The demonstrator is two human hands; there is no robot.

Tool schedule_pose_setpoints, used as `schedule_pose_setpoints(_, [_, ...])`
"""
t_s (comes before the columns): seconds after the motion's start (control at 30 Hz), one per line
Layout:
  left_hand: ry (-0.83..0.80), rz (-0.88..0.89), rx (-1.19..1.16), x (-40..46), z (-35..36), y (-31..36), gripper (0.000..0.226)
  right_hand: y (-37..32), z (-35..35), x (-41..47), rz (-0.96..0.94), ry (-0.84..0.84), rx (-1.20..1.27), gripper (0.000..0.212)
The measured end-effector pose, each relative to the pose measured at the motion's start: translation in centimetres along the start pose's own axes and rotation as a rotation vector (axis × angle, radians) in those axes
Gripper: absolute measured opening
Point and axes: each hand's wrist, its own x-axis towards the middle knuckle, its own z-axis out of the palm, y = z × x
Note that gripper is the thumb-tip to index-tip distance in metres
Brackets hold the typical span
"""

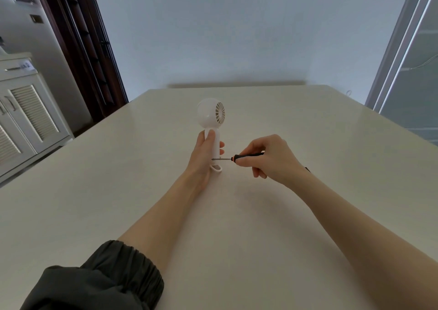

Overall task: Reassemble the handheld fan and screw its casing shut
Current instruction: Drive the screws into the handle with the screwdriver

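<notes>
A white handheld fan (210, 113) stands upright on the table, its round head with a slotted grille facing right. My left hand (204, 154) wraps around the fan's handle, and a white loop strap (216, 168) shows below it. My right hand (270, 158) grips a small screwdriver (246, 156) with a black handle and orange collar. The screwdriver lies level, and its metal tip touches the lower part of the fan's handle from the right. The screw itself is too small to see.
The pale table (308, 214) stretches out on all sides of the fan. A white louvred cabinet (26, 112) stands to the left, a dark door frame (90, 56) behind it, and a glass panel (412, 72) at the right.
</notes>
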Motion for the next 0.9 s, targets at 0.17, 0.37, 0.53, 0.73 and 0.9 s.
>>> schedule_pose_setpoints(0.17, [-0.009,0.018,0.039,0.1,0.0,-0.1,0.025,-0.1,-0.2,0.2,0.17,-0.04,0.169,0.014])
schedule_pose_setpoints(0.37, [-0.012,0.017,0.068,0.0,0.1,-0.1,0.022,-0.1,-0.4,0.4,0.315,-0.08,0.273,0.016])
schedule_pose_setpoints(0.53, [-0.004,0.016,0.082,0.0,0.2,-0.1,0.018,-0.3,-0.6,0.5,0.389,-0.088,0.316,0.024])
schedule_pose_setpoints(0.73, [0.003,0.034,0.076,0.2,0.2,-0.1,0.022,0.3,-0.7,0.3,0.377,-0.101,0.341,0.023])
schedule_pose_setpoints(0.9, [0.039,0.036,0.017,0.4,0.2,0.0,0.022,0.5,-1.1,0.7,0.345,-0.119,0.279,0.016])
